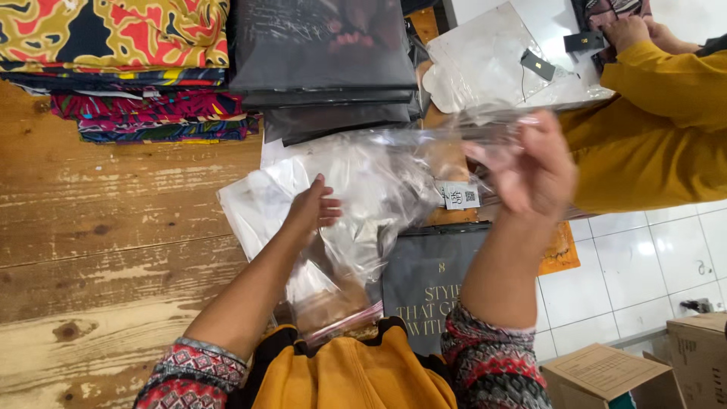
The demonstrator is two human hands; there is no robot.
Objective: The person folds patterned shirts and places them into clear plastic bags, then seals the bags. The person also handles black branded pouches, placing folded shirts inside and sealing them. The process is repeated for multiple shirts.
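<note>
A clear plastic bag is stretched across the middle of the view, above the wooden table. My left hand is pushed against or into the bag's lower left part, fingers together on the film. My right hand is raised at the right and pinches the bag's upper edge, blurred by motion. A small white tag shows near the bag's right side. A dark grey printed bag lies below, between my forearms.
Folded patterned fabrics and dark packaged stacks stand at the table's far side. A person in a yellow sleeve handles white packaging at top right. Cardboard boxes sit on the white tiled floor.
</note>
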